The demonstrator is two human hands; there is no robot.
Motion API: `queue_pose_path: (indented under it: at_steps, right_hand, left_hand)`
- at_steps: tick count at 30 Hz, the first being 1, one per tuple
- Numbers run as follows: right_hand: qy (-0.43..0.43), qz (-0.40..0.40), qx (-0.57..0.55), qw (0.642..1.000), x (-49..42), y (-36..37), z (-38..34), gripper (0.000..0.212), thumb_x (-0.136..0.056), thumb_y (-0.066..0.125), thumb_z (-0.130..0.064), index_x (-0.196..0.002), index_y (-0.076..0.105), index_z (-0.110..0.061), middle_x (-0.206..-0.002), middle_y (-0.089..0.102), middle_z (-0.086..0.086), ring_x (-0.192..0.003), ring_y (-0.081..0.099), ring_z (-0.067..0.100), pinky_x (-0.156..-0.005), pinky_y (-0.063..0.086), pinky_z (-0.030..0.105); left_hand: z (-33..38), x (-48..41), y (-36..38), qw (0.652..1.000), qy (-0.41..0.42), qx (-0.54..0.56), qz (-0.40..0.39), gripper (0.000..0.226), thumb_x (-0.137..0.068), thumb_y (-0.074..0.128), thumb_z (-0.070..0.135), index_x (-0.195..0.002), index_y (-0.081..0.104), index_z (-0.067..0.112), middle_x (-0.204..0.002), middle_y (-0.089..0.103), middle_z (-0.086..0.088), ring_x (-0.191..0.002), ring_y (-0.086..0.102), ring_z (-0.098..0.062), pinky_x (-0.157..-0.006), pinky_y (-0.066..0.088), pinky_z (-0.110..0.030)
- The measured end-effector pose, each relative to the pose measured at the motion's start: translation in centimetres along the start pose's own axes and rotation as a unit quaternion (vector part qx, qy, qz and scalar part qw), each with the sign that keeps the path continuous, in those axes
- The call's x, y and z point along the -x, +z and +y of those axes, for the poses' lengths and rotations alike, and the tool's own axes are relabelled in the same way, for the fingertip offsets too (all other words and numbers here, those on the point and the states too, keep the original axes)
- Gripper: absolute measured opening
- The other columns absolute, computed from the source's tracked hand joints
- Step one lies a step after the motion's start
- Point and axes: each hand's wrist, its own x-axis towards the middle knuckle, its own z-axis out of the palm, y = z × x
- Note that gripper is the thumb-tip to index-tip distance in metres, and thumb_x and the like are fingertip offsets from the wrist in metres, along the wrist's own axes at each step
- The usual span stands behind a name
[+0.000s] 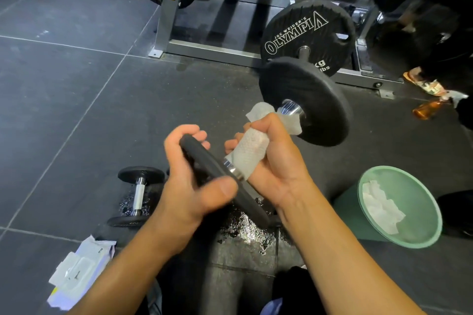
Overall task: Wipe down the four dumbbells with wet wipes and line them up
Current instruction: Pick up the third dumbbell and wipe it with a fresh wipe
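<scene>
Forearms [153,250], dumbbell [304,100] over wet floor [245,225] (gym)

Floor [64,110] carries a dumbbell [139,195], wipes pack [76,273], green bin [345,215].

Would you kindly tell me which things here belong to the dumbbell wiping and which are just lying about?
Job: held dumbbell, wipe round its handle, floor dumbbell, wipes pack, bin with used wipes.
Lying about: Olympia plate, rack, orange bottle.
</scene>
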Motion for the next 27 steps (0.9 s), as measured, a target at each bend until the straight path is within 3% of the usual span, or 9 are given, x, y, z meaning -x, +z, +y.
queue_pose_path:
  at_steps: [3, 7, 10, 12, 14, 16, 19, 24, 27]
  right_hand:
    - [0.016, -0.002, -0.006, 1.000, 0.2, 0.2, 0.3, 0.019, -0.079, 0.053, -0.012, -0.068, 0.038, -0.018, -0.060, 0.035, 0.003, -0.053, 0.042, 0.017, -0.054, 0.043, 0.030]
    - [0.024, 0.007, -0.001, 1.000, 0.4, 0.2, 0.4, 0.016, -0.085, 0.051, -0.017, -0.072, 0.041, -0.016, -0.065, 0.039, 0.005, -0.055, 0.049, 0.018, -0.053, 0.047, 0.026]
    - [0.008, -0.002, -0.020, 1.000, 0.6, 0.4, 0.0, 0.019, -0.085, 0.050, -0.013, -0.070, 0.040, -0.016, -0.059, 0.039, 0.004, -0.050, 0.048, 0.017, -0.052, 0.045, 0.028]
    - [-0.004, -0.011, -0.039, 0.999, 1.0, 0.6, -0.4, 0.019, -0.079, 0.052, -0.011, -0.065, 0.040, -0.017, -0.053, 0.037, 0.001, -0.046, 0.044, 0.015, -0.057, 0.042, 0.029]
    - [-0.017, -0.043, -0.070, 0.997, 1.4, 0.7, -0.7, 0.021, -0.073, 0.052, -0.014, -0.056, 0.040, -0.017, -0.049, 0.033, -0.002, -0.044, 0.040, 0.013, -0.062, 0.037, 0.026]
    - [-0.013, -0.115, -0.110, 0.987, 1.7, 0.3, -0.9, 0.026, -0.072, 0.053, -0.016, -0.052, 0.038, -0.019, -0.048, 0.032, -0.003, -0.045, 0.042, 0.014, -0.061, 0.042, 0.025]
    - [0.005, -0.226, -0.125, 0.966, 2.0, -0.1, -1.3, 0.025, -0.074, 0.058, -0.015, -0.060, 0.038, -0.019, -0.054, 0.031, -0.002, -0.050, 0.043, 0.015, -0.062, 0.050, 0.030]
    - [-0.017, -0.147, -0.106, 0.983, 2.6, 0.8, -1.9, 0.016, -0.075, 0.053, -0.022, -0.063, 0.056, -0.011, -0.057, 0.049, -0.003, -0.045, 0.051, 0.014, -0.053, 0.053, 0.029]
    - [-0.060, -0.061, -0.126, 0.988, 2.1, 0.8, -1.8, 0.022, -0.077, 0.051, -0.021, -0.056, 0.048, -0.019, -0.052, 0.040, -0.007, -0.043, 0.042, 0.009, -0.052, 0.048, 0.026]
  left_hand:
    - [-0.7, -0.1, -0.4, 0.897, 0.288, -0.333, -0.045, 0.094, -0.055, 0.085, 0.041, -0.130, 0.035, 0.013, -0.150, 0.042, 0.000, -0.137, 0.046, 0.000, -0.108, 0.044, -0.020]
    - [-2.4, -0.3, -1.3, 0.722, 0.456, -0.519, -0.033, 0.076, -0.057, 0.093, 0.049, -0.110, 0.049, 0.019, -0.132, 0.043, -0.018, -0.138, 0.040, -0.046, -0.107, 0.036, -0.076]
    - [-1.4, -0.1, -1.3, 0.798, 0.397, -0.451, -0.041, 0.086, -0.051, 0.094, 0.048, -0.114, 0.044, 0.017, -0.135, 0.040, -0.016, -0.135, 0.043, -0.043, -0.115, 0.039, -0.054]
    - [-0.3, 0.3, -0.8, 0.920, 0.236, -0.308, -0.050, 0.097, -0.048, 0.092, 0.051, -0.124, 0.038, 0.023, -0.142, 0.046, 0.000, -0.135, 0.048, -0.021, -0.109, 0.045, -0.033]
    - [0.7, 0.2, -0.3, 1.000, -0.007, -0.020, -0.022, 0.105, -0.044, 0.095, 0.058, -0.130, 0.041, 0.029, -0.142, 0.057, 0.002, -0.132, 0.056, -0.019, -0.108, 0.052, -0.043]
    - [0.8, -0.2, -0.5, 0.945, -0.223, 0.239, 0.011, 0.105, -0.038, 0.097, 0.061, -0.126, 0.053, 0.024, -0.134, 0.059, -0.018, -0.119, 0.061, -0.036, -0.090, 0.060, -0.055]
    - [1.0, -0.6, -0.6, 0.868, -0.362, 0.337, -0.043, 0.100, -0.051, 0.084, 0.072, -0.133, 0.054, 0.023, -0.126, 0.055, -0.012, -0.115, 0.055, -0.031, -0.094, 0.053, -0.051]
    - [0.2, 0.2, -0.2, 0.947, -0.206, 0.244, 0.013, 0.107, -0.033, 0.097, 0.051, -0.127, 0.056, 0.020, -0.139, 0.062, -0.021, -0.128, 0.064, -0.034, -0.103, 0.053, -0.054]
    - [0.4, 0.7, 0.3, 0.987, 0.071, -0.127, -0.063, 0.097, -0.049, 0.085, 0.037, -0.131, 0.035, 0.020, -0.139, 0.055, 0.022, -0.122, 0.058, 0.004, -0.103, 0.048, -0.022]
